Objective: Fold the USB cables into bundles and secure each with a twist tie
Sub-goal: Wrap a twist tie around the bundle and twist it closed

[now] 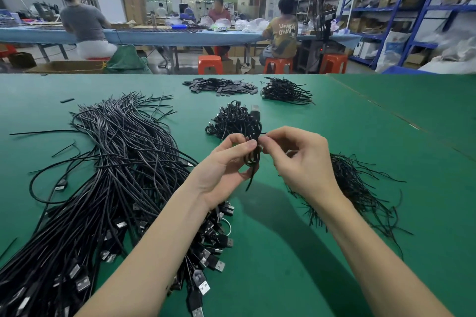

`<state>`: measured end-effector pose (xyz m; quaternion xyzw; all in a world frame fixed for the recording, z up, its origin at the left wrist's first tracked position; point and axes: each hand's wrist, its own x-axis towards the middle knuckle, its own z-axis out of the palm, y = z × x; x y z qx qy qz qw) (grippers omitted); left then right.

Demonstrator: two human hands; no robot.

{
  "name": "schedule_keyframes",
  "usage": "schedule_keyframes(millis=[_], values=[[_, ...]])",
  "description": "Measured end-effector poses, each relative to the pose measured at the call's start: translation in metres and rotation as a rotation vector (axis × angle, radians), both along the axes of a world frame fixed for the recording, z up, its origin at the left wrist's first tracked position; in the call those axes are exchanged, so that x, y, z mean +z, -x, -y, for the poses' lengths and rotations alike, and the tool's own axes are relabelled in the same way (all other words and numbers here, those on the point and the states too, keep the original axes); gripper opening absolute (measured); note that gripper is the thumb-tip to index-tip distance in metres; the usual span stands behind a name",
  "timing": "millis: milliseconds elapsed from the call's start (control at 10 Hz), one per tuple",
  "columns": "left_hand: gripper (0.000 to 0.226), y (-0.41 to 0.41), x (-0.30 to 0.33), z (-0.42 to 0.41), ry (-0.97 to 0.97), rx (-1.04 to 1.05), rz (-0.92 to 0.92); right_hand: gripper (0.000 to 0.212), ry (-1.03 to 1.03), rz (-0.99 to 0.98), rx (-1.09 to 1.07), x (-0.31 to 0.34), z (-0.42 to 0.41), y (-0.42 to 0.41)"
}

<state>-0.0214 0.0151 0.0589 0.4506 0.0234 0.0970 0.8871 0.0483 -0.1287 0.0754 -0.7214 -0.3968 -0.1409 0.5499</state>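
Above the green table, my left hand (223,162) grips a folded black USB cable bundle (253,159), thumb and fingers curled round its middle. My right hand (296,159) pinches a black twist tie at the bundle's waist, fingertips against the left thumb. One tie end hangs down below the bundle. A big heap of loose USB cables (108,188) lies to the left, plugs toward me. Finished bundles (235,118) are piled just behind the hands. A pile of black twist ties (355,188) lies at the right, partly hidden by my right forearm.
Farther back are a second heap of bundles (286,91) and a pile of small flat black pieces (221,86). Bare green table (386,136) spreads to the right and near me. Beyond the table edge, people sit at a long bench; blue shelves stand at right.
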Motion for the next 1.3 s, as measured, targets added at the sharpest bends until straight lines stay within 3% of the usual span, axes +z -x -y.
schedule_keyframes(millis=[100, 200, 300, 400, 500, 600, 700, 800, 900, 1000, 1100, 1300], values=[[0.028, 0.000, 0.002, 0.004, -0.147, 0.095, 0.069, 0.011, -0.255, -1.101, 0.365, 0.007, -0.003, -0.005], [0.028, 0.002, 0.006, 0.001, -0.306, 0.148, 0.070, 0.012, -0.239, -1.481, 0.489, 0.010, 0.003, -0.007], [0.025, 0.001, 0.005, -0.003, -0.178, 0.080, -0.013, 0.007, 0.128, -0.604, 0.186, 0.010, 0.005, -0.007], [0.021, 0.000, 0.001, -0.007, -0.001, 0.063, -0.064, 0.022, 0.348, 0.142, -0.022, 0.007, 0.008, -0.006], [0.021, 0.000, 0.000, -0.010, 0.027, 0.054, -0.067, 0.021, 0.334, 0.367, -0.065, 0.005, 0.011, -0.004], [0.021, -0.001, 0.000, -0.009, -0.011, 0.036, -0.056, 0.008, 0.240, 0.390, -0.056, 0.003, 0.010, -0.004], [0.023, -0.001, -0.001, -0.004, -0.052, 0.030, 0.001, 0.009, 0.065, -0.065, -0.012, 0.001, 0.001, -0.002], [0.026, -0.002, -0.001, 0.000, -0.102, 0.085, 0.054, 0.013, -0.313, -1.317, 0.373, 0.007, -0.007, 0.002], [0.026, -0.001, 0.000, -0.003, -0.098, 0.096, 0.039, 0.010, -0.303, -1.456, 0.436, 0.005, -0.008, 0.004], [0.022, -0.001, 0.001, -0.007, -0.057, 0.077, 0.008, 0.011, -0.002, -0.540, 0.180, 0.004, -0.002, 0.004], [0.020, -0.001, 0.002, -0.008, -0.011, 0.051, -0.005, 0.018, 0.153, 0.151, 0.076, 0.002, 0.008, -0.005], [0.017, 0.001, -0.001, -0.009, 0.036, -0.007, -0.012, 0.014, 0.210, 0.424, -0.018, 0.001, 0.015, -0.011]])
